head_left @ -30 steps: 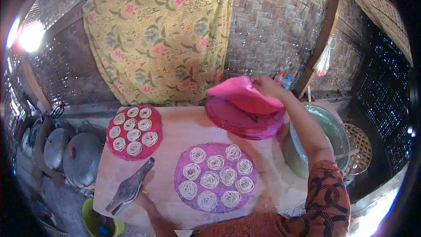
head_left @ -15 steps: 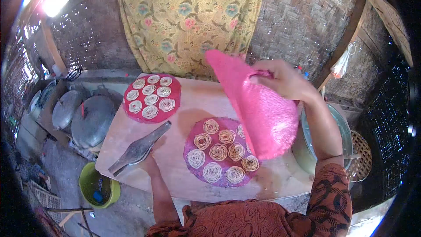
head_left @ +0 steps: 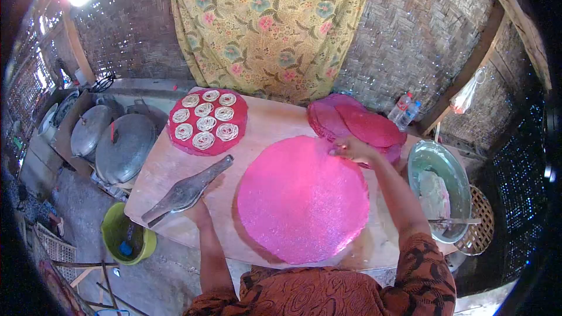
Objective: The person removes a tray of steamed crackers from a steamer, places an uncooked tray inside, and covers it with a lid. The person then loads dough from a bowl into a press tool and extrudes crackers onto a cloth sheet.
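Observation:
My right hand (head_left: 355, 151) pinches the upper right edge of a round pink mat (head_left: 301, 202), spread out at the middle of the table. The mat covers the place of the second noodle-nest mat, which is hidden. A dark shadow runs along its lower left edge. In my left hand (head_left: 198, 210) is a grey two-handled noodle press (head_left: 186, 192), held over the table's left side, its handles slanting. Beyond it lies a round red mat (head_left: 240, 118) bearing several pale noodle nests (head_left: 205, 124).
Red mats (head_left: 369, 123) are piled at the back right, near two plastic bottles (head_left: 408, 111). To the right stands a green basin (head_left: 417, 167) with pale dough (head_left: 434, 196) and a stick across it. Lidded pots (head_left: 126, 147) and a green bucket (head_left: 149, 244) are left.
My right hand has brought the pink mat down from its raised, folded position and laid it out flat over the noodle-nest mat. My left hand keeps the press in about the same place.

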Demonstrator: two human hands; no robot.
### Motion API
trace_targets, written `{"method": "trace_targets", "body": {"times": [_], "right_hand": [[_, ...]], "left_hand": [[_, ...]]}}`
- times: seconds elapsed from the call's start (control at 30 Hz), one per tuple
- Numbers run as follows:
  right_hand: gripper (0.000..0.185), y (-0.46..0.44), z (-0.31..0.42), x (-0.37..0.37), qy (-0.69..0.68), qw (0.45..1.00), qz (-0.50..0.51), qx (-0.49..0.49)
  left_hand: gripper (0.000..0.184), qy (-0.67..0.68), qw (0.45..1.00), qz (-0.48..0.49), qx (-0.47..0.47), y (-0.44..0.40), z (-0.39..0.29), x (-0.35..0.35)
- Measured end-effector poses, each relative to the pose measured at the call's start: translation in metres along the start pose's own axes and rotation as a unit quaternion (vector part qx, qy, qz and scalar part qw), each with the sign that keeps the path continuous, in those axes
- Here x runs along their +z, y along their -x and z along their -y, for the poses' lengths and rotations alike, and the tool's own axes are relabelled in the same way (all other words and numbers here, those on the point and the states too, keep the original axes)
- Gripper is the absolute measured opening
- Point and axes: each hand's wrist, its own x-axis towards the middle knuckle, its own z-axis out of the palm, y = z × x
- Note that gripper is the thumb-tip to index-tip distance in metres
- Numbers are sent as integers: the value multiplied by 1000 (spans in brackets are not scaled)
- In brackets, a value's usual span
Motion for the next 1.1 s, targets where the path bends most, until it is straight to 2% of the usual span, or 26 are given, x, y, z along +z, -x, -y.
{"method": "trace_targets", "body": {"times": [0.1, 0.13, 0.23, 0.33, 0.43, 0.5, 0.57, 0.7, 0.77, 0.9, 0.93, 0.97, 1.0, 1.07, 1.1], "right_hand": [[26, -31, -59, 22, 33, 999, 26, 17], [27, -35, -64, 31, 47, 999, -11, -10], [29, -45, -79, 36, 40, 999, 27, 17], [31, -51, -83, 37, 99, 994, 34, 14], [31, -49, -91, 38, 62, 998, 13, -18], [37, -38, -97, 37, 39, 999, -12, 9], [48, -14, -84, 29, 15, 996, -10, 89], [57, 25, -92, 32, -19, 986, 7, 166], [57, 37, -104, 40, -36, 992, -48, 113], [55, 45, -108, 51, -47, 986, -103, 124], [46, 45, -105, 52, -61, 984, -111, 122], [37, 44, -95, 51, -73, 983, -121, 119], [37, 43, -84, 51, -72, 982, -128, 119], [33, 47, -22, 45, -51, 988, -145, 14], [33, 46, 2, 42, -50, 987, -149, 14]], "left_hand": [[13, 21, 1000, -11, 7, 1, -9, 2], [12, 52, 998, -20, -1, 0, -11, 3], [9, 44, 999, -25, 13, -5, 10, 5], [8, 56, 998, -19, -4, -4, -20, 5], [11, 84, 995, 7, -44, 0, -70, 5], [11, 82, 995, 18, -60, 4, -70, 4], [11, 67, 995, 25, -68, 6, -59, 1], [11, 57, 995, 31, -76, 6, -50, 0], [12, 53, 995, 37, -82, 6, -49, -1], [13, 41, 992, 60, -107, 5, -48, -3], [13, 35, 991, 67, -113, 4, -48, -2], [13, 37, 993, 58, -97, 5, -51, -1], [13, 39, 995, 49, -80, 7, -54, 1], [15, 44, 997, 28, -49, 8, -55, 2], [14, -6, 998, 44, -33, 5, -51, -2]]}}
